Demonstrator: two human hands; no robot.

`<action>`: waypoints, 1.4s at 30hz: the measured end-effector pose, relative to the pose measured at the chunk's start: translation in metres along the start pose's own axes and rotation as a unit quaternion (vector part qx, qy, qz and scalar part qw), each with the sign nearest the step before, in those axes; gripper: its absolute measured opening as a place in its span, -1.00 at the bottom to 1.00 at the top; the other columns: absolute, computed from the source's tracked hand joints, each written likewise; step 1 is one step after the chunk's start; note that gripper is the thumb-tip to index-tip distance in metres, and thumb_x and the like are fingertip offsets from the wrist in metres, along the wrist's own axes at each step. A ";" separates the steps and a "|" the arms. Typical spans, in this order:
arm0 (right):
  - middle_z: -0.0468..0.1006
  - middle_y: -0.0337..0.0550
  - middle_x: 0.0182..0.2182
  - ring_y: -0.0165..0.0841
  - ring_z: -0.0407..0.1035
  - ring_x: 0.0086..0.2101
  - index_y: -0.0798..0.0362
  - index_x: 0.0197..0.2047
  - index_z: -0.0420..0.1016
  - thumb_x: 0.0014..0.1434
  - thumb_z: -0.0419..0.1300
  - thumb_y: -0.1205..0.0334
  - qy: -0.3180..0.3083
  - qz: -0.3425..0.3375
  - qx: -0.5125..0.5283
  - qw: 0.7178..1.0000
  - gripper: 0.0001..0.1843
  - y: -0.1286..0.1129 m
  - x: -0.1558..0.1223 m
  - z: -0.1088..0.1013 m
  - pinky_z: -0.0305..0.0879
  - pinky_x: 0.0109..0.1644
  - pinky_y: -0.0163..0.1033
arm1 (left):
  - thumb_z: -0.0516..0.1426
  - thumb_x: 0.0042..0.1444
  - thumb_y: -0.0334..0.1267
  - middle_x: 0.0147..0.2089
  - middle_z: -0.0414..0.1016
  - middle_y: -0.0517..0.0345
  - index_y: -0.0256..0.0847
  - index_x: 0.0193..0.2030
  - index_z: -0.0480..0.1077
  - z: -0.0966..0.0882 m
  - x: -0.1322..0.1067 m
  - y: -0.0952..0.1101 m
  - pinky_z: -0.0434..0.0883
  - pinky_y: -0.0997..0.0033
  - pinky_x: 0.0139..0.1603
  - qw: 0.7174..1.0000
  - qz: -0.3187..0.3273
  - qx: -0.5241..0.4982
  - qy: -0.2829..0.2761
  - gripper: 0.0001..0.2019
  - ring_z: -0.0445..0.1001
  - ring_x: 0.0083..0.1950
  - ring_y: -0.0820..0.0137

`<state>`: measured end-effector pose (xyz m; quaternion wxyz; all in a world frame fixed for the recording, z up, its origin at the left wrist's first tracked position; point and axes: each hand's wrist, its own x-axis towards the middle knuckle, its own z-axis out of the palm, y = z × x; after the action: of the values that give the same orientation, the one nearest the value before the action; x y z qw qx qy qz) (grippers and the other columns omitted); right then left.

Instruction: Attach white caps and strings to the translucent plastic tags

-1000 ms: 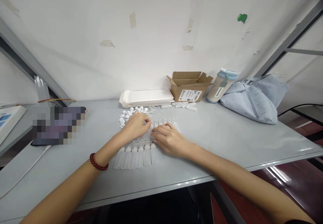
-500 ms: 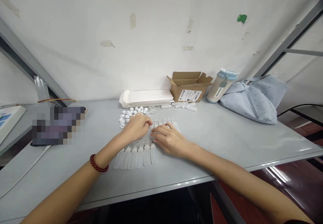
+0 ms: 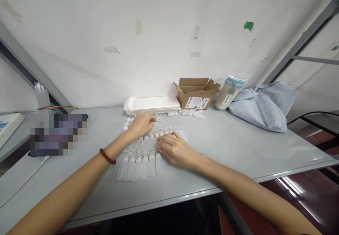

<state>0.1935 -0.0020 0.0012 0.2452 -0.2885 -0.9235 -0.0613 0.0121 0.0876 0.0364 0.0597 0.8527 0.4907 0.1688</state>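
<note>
Two rows of small translucent tags or flat bottles with thin white loops lie on the grey table [image 3: 225, 150]; the front row [image 3: 139, 168] shows fully, and the back row [image 3: 144, 144] is partly covered by my right hand. My right hand [image 3: 176, 148] rests on that back row, palm down, fingers stretched and slightly apart. Beyond the rows, my left hand [image 3: 143, 124] is closed, thumb and fingertips together beside some thin white strings [image 3: 159, 116]. Whatever it pinches is too small to make out. Small white caps [image 3: 127, 122] sit just left of it, partly hidden.
Against the wall are a stack of white paper sleeves [image 3: 156, 103], an open cardboard box [image 3: 197, 99], a lidded cup [image 3: 228, 94] and a pale blue cloth bag [image 3: 261, 109]. Several loose translucent pieces [image 3: 194, 113] lie before the box. A blurred-out phone [image 3: 57, 134] with a cable lies left.
My left hand has moved away from the back row, farther back towards the white strings, uncovering several pieces. My right hand stays on the row. The view has shifted slightly.
</note>
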 end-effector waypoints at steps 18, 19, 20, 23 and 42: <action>0.45 0.10 -0.03 -0.17 0.32 -0.03 0.13 0.00 0.37 0.22 0.01 0.40 0.059 0.192 0.007 0.980 -0.71 0.094 0.003 0.003 0.28 -0.01 -0.04 | 0.09 0.11 -0.28 -0.29 0.54 0.10 -0.15 -0.34 0.50 -0.009 -0.024 0.005 0.33 0.24 -0.09 0.970 0.012 -0.135 0.199 -0.85 0.36 -0.11 0.24; 0.45 0.09 -0.02 -0.17 0.33 -0.03 0.13 0.00 0.37 0.20 0.02 0.43 0.046 0.200 0.002 0.979 -0.69 0.101 0.006 0.004 0.28 -0.01 -0.04 | 0.09 0.11 -0.28 -0.29 0.54 0.11 -0.14 -0.34 0.50 -0.011 -0.030 0.004 0.33 0.25 -0.08 0.964 0.001 -0.147 0.224 -0.86 0.36 -0.11 0.25; 0.46 0.09 -0.02 -0.17 0.33 -0.03 0.14 0.01 0.37 0.17 0.03 0.47 0.032 0.204 -0.004 0.978 -0.67 0.106 0.010 0.005 0.27 -0.01 -0.05 | 0.10 0.11 -0.28 -0.29 0.54 0.12 -0.14 -0.34 0.50 -0.013 -0.035 0.004 0.33 0.26 -0.07 0.958 -0.014 -0.155 0.242 -0.86 0.36 -0.10 0.26; 0.51 0.04 -0.09 -0.18 0.31 -0.05 0.16 -0.02 0.41 0.10 0.05 0.57 -0.020 0.201 -0.022 0.979 -0.61 0.119 0.022 0.007 0.26 -0.01 -0.09 | 0.12 0.09 -0.26 -0.27 0.54 0.15 -0.13 -0.33 0.50 -0.020 -0.042 0.004 0.32 0.29 -0.05 0.946 -0.056 -0.172 0.268 -0.88 0.37 -0.08 0.28; 0.34 0.09 -0.01 -0.15 0.17 -0.09 0.15 -0.13 0.46 0.11 -0.01 0.63 -0.105 0.159 -0.173 0.966 -0.64 0.117 0.012 0.005 0.19 -0.08 -0.10 | 0.14 0.05 -0.24 -0.26 0.57 0.19 -0.12 -0.38 0.48 -0.015 -0.045 0.020 0.33 0.34 -0.13 0.953 -0.058 -0.210 0.212 -0.90 0.40 -0.07 0.29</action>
<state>0.2489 0.1017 -0.0003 0.0996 -0.4748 -0.8617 -0.1491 0.0024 0.0374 0.0459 0.1416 0.7355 0.4945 0.4409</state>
